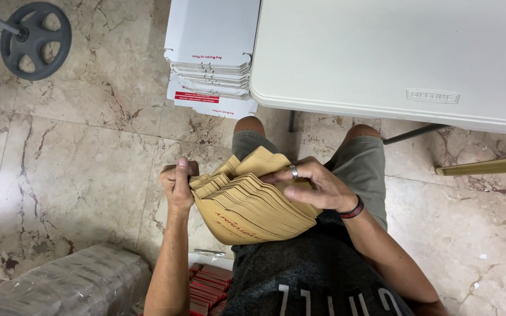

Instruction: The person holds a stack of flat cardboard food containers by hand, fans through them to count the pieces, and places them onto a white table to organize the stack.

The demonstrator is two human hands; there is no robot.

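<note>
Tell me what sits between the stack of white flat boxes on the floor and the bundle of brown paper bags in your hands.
In the head view, only bare marble floor separates the white flat boxes from the brown paper bags, besides the person's knee.

A glossy beige marble floor [77, 152] with brown veins fills the view. At one o'clock stands a white folding table [393, 52]; at twelve, a stack of flat white boxes [212, 52]; at eleven, a grey wheeled base [35, 40]; at seven, a plastic-wrapped bundle [65, 284].
</note>
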